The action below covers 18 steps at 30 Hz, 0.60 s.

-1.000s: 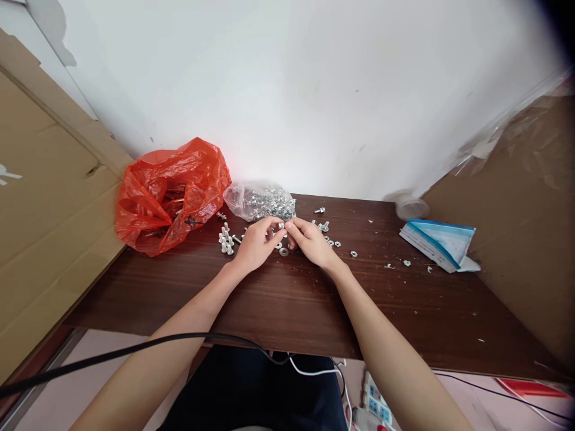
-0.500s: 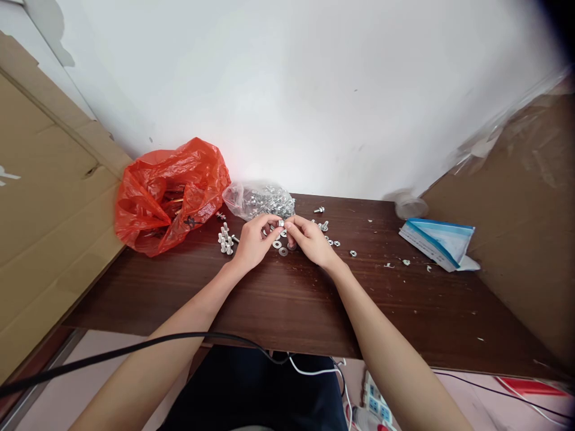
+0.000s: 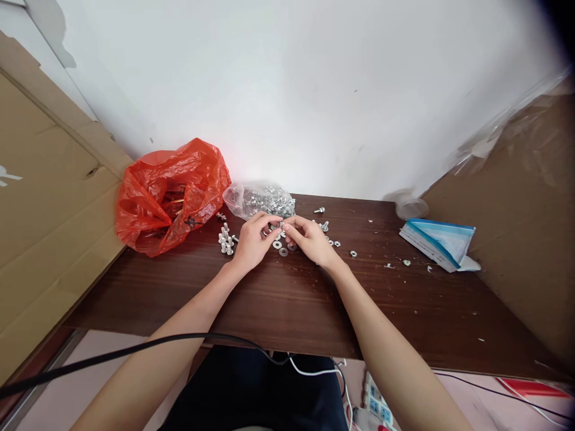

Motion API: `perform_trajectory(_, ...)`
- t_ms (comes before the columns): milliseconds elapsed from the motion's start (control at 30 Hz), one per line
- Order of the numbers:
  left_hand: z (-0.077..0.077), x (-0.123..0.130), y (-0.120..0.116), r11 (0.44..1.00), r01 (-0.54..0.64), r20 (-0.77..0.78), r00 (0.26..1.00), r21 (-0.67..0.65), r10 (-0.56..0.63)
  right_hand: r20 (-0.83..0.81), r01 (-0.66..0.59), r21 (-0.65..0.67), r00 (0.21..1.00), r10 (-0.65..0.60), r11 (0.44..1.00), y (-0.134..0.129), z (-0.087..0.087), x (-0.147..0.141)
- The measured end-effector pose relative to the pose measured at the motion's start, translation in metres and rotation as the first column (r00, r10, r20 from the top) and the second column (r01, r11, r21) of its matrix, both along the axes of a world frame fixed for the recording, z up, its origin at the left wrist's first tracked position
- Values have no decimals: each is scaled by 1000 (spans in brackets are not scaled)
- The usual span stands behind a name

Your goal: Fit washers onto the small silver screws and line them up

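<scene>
My left hand (image 3: 255, 240) and my right hand (image 3: 309, 240) meet fingertip to fingertip over the middle of the table. Both pinch one small silvery metal fastener (image 3: 282, 225); the fingers cover most of it, so I cannot tell nut from bolt. Under and between the hands lie several flat washers (image 3: 283, 252). Left of my left hand stands a tight group of bolts (image 3: 226, 240) with their heads down or up, too small to tell. Beyond my right hand are loose bolts (image 3: 324, 227) and several nuts (image 3: 353, 254).
A clear plastic bag of metal fasteners (image 3: 269, 200) lies behind my hands, beside an open red plastic bag (image 3: 175, 191). To the right are a blue-and-white packet (image 3: 438, 242) and a clear round container (image 3: 411, 207). Cardboard (image 3: 49, 197) borders the left side; a black cable (image 3: 179, 336) crosses in front.
The fastener between my fingertips shows less now, as it has turned or sunk behind the fingers. Both hands stay almost in place.
</scene>
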<state>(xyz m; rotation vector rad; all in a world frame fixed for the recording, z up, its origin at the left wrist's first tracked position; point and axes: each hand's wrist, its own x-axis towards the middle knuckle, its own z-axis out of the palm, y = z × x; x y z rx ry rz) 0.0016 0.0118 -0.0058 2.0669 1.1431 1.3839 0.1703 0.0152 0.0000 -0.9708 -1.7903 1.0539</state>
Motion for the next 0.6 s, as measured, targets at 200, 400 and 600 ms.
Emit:
perform_trajectory(200,1,-1,1,1000,20,1,1000,19,-20,-3,-2,7,1000,3,1000,0,0,0)
perform_trajectory(400,1,-2,1,1000,20,-10,1000,-16,-20,-5,-1,20,1000,1,1000,-2,2,0)
perform_trajectory(600,0,-2,0,999,43,-38,998,-17,-44,-95,-17,-28,995,15,999,-3,2,-1)
